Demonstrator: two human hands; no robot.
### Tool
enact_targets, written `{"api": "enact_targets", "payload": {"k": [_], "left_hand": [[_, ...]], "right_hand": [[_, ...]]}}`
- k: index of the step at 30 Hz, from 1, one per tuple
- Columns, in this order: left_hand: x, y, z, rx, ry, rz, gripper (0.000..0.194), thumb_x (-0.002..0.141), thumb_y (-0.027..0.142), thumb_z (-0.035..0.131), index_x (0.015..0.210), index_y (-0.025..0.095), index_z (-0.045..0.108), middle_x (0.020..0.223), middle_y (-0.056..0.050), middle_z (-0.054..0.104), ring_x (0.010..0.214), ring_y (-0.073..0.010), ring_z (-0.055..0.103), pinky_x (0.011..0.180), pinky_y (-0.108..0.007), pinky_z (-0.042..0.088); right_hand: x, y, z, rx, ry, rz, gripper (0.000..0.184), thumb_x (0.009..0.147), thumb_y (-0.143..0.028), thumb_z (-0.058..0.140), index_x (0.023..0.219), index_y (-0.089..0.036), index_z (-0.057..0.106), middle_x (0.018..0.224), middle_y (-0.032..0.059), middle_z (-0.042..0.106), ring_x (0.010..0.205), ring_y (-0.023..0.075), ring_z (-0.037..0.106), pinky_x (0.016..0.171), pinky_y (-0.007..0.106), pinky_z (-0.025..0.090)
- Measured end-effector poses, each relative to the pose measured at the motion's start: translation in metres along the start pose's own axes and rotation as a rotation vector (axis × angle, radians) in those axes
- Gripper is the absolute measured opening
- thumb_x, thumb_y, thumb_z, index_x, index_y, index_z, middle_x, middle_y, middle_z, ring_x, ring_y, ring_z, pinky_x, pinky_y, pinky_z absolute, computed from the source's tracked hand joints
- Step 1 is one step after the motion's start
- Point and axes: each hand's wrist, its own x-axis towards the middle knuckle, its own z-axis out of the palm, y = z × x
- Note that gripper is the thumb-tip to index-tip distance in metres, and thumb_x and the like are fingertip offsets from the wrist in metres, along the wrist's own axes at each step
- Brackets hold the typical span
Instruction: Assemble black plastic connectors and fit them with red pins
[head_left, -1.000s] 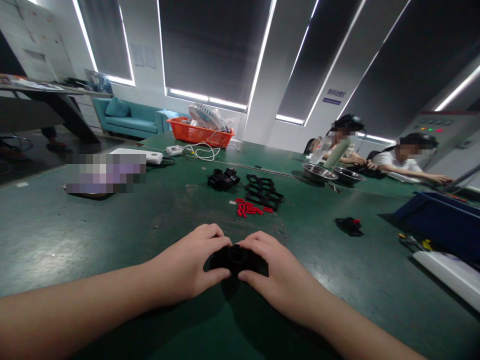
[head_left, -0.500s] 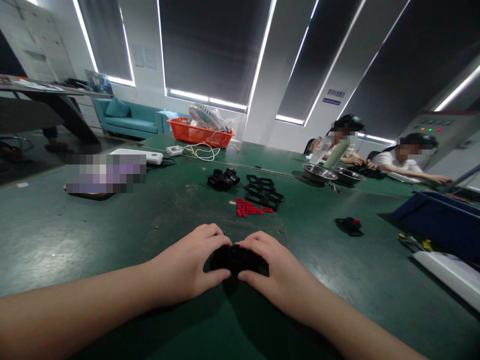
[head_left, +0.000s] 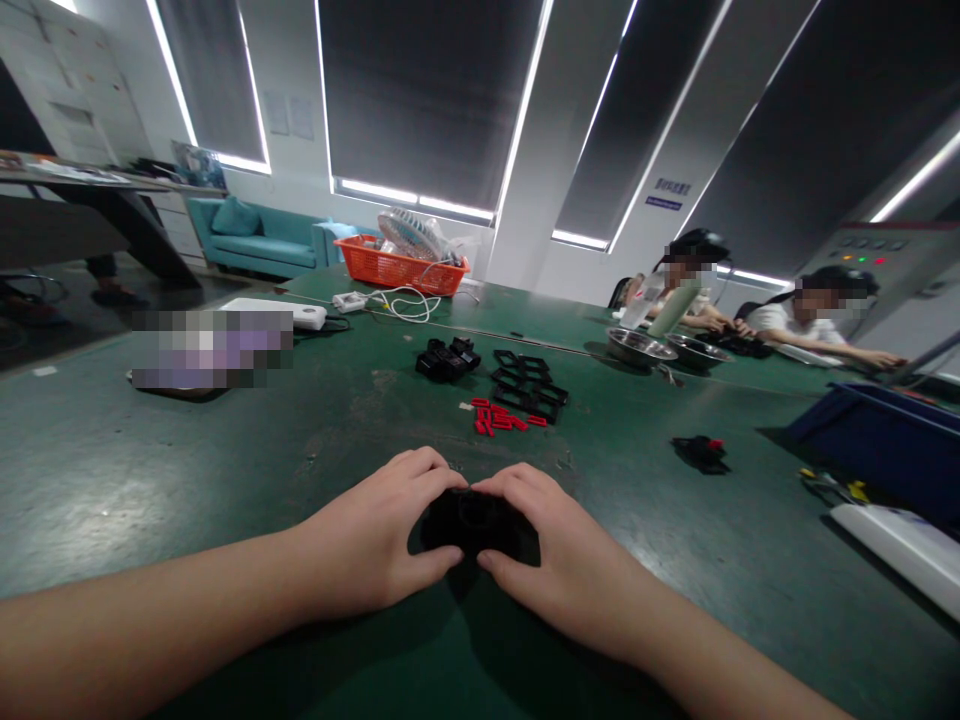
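A dark black plastic part (head_left: 476,522) lies between my hands, close to the front of the green table; its details are lost in shadow. My left hand (head_left: 386,530) grips it from the left, fingers curled over the far side and thumb at the near side. From the right, my right hand (head_left: 566,550) does the same, its fingertips almost meeting those of the left. Beyond them lie several small red clips (head_left: 499,417), several black rectangular frames (head_left: 529,385) and a cluster of black blocks (head_left: 448,360).
On the right are a black part with a red piece (head_left: 701,453), a blue bin (head_left: 885,440) and a white power strip (head_left: 900,555). A blurred-out flat object (head_left: 210,350) lies left. Farther back stand an orange basket (head_left: 401,270) and metal bowls (head_left: 640,347); two people sit behind.
Both hands have stayed nearly in place around the black part. Their forefingers have come slightly closer together over its far edge, and less of the part's top shows.
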Motion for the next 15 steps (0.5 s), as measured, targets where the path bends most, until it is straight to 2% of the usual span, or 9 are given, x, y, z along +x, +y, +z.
{"api": "enact_targets", "payload": {"k": [15], "left_hand": [[-0.0005, -0.0012, 0.0012, 0.011, -0.02, -0.032, 0.027, 0.083, 0.018, 0.065, 0.108, 0.019, 0.059, 0.111, -0.008, 0.056, 0.107, -0.0271, 0.053, 0.094, -0.043, 0.046]], "right_hand": [[-0.0007, 0.0005, -0.0002, -0.009, 0.0, 0.043, 0.035, 0.076, -0.01, 0.07, 0.109, -0.02, 0.063, 0.11, 0.0062, 0.061, 0.107, 0.0228, 0.054, 0.096, 0.038, 0.043]]}}
